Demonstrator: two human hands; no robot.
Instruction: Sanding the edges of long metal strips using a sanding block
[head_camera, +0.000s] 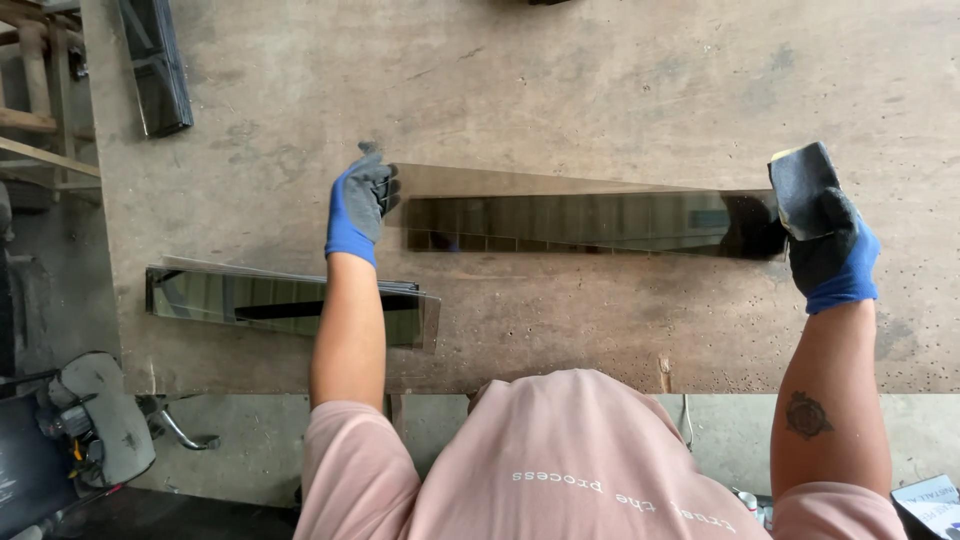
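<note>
My left grip (362, 200) wears a glove that is blue at the cuff and grey over the fingers, and my right grip (832, 252) has the same blue with a darker, near-black palm. The sanding block (803, 185) in it is dark grey with a yellow edge. The glass strip (590, 220) is smoky brown-black with a striped reflection. The desk (560, 90) is mottled grey-brown. My shirt (560, 460) is pale pink.

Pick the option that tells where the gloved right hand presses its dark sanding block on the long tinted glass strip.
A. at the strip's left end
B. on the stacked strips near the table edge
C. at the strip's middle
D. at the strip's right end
D: the right hand holds the dark sanding block against the right end of the long tinted glass strip, while the left hand steadies its left end.
</note>
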